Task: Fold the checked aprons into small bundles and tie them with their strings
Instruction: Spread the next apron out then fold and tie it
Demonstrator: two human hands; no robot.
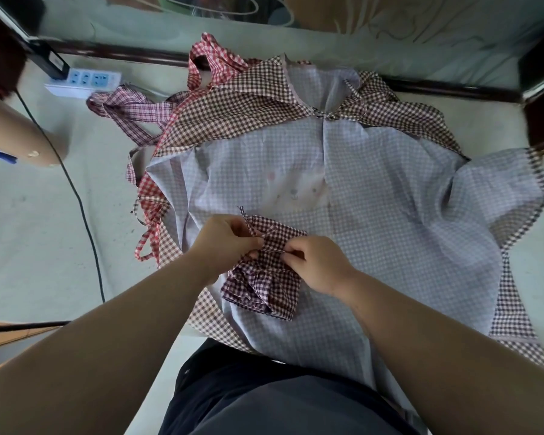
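At the far left a black adapter (53, 62) carries a white label too blurred to read, plugged in at the end of a white power strip (85, 80) with blue sockets. A black cable (76, 196) runs across the pale surface (29, 233). Red checked aprons (215, 54) and brown checked aprons (233, 105) lie heaped behind. The left hand (228, 238) has its fingers (254, 243) curled tight, pinching a thin string (248, 221) at the top of the dark checked bundle (264, 284). The bundle lies near the front edge, on a pale checked apron (374, 189) spread inside out. The right hand (319, 266) meets it, fingers (291, 251) narrowed to a pinch on the string over the bundle's middle.
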